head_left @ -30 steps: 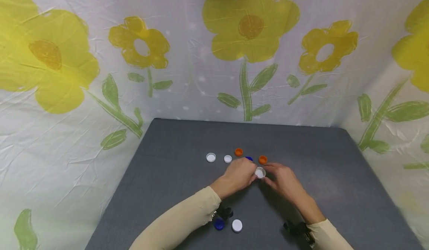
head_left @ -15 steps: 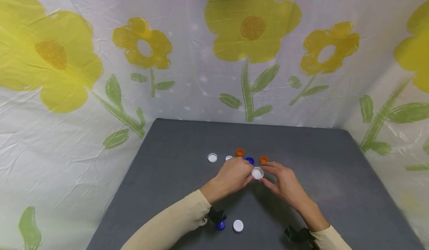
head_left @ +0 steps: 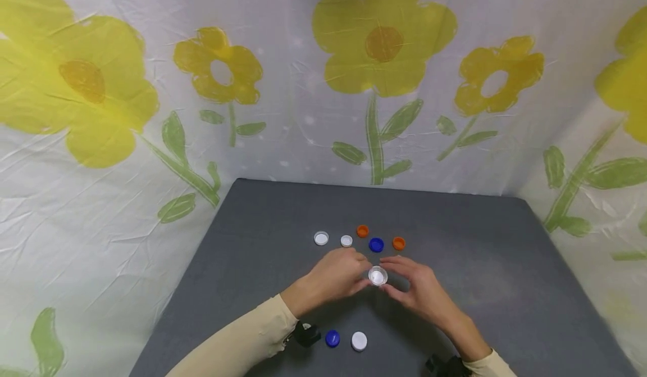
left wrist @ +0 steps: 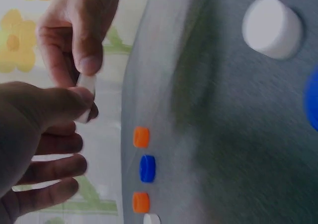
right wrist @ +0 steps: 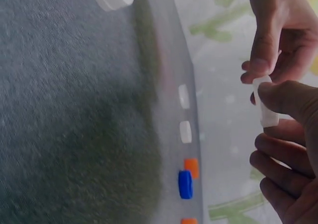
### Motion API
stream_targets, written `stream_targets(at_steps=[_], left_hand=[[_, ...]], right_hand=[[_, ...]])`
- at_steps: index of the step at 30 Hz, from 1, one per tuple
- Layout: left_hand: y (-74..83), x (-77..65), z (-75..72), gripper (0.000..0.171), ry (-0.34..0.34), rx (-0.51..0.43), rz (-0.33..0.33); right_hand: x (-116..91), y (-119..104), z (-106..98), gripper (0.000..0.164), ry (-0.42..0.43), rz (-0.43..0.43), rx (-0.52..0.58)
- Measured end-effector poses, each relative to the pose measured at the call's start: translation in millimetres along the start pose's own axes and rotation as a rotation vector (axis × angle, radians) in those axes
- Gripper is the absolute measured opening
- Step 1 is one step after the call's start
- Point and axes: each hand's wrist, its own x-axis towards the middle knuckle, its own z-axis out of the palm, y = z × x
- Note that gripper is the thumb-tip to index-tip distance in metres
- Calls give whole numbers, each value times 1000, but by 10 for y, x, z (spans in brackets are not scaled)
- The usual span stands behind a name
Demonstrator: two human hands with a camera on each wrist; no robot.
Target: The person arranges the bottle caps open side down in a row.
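Holding the clear-rimmed white cap (head_left: 377, 276) hollow side up, raised over the dark table (head_left: 480, 242); my left hand (head_left: 335, 274) and right hand (head_left: 417, 280) each pinch it, other fingers loosely parted; beyond, the outer white cap (head_left: 320, 238), inner white cap (head_left: 346, 241), rear orange cap (head_left: 362, 231), far blue cap (head_left: 376, 245) and right orange cap (head_left: 399, 243) lie hollow side up, seemingly done; the near blue cap (head_left: 332, 339) and near white cap (head_left: 359, 341), smooth tops up, look left to do.

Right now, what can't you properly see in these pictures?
Left wrist view: held white cap, partly hidden by the left hand and right hand.
Left wrist view: nearer blue cap, cut off by the right edge.
Right wrist view: lower orange cap, cut off by the bottom edge.
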Motion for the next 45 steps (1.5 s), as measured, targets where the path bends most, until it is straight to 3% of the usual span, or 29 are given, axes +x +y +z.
stream_targets(at_steps=[6, 11, 15, 19, 22, 25, 29, 33, 38, 45], left_hand=[[-8, -107, 12, 23, 127, 32, 68], [5, -140, 46, 16, 219, 23, 111], [13, -163, 73, 14, 259, 15, 116], [12, -178, 90, 14, 278, -87, 73], [-1, -186, 109, 14, 283, -216, 1], [-25, -188, 129, 12, 268, -411, -96], [-55, -181, 105, 12, 194, -744, -259], [-85, -181, 63, 13, 94, -964, -394], [-113, -195, 46, 15, 5, -1091, -436], [-111, -206, 29, 17, -80, -1087, -426]], right_hand=[[7, -48, -12, 37, -27, 67, 12], [8, -77, -21, 31, -59, 158, 94], [0, -98, 1, 26, -69, 244, 153], [-12, -111, 25, 25, -49, 276, 168], [-23, -116, 38, 30, 5, 221, 109], [-27, -103, 48, 42, 91, 108, 33], [-12, -67, 55, 47, 191, -92, 21], [14, -58, 59, 43, 232, -259, 18], [27, -74, 66, 48, 228, -328, -16], [10, -68, 75, 45, 205, -342, -34]])
